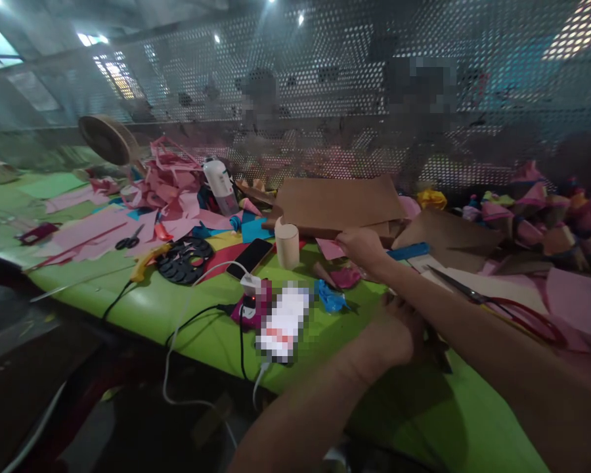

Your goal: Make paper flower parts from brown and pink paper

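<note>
My right hand (367,251) reaches across to the front edge of a stack of brown paper sheets (335,203). Its fingers are curled closed by a pink paper piece (331,249); what they pinch, if anything, is hidden. Closer to me, my left hand (398,332) is bent inward below my right forearm, dim and blurred, with its fingers appearing curled. A dark brownish piece (439,351) shows beside it, but I cannot tell whether it is held. A crumpled pink wrapper (345,277) and a blue one (331,297) lie left of my hands.
Scissors with red handles (526,318) and a blue-handled tool (408,251) lie at right. A pale cylinder (288,246), a black phone (249,258), a lit phone (283,322), a power strip (249,314) with cables, and a yellow glue gun (148,263) lie left.
</note>
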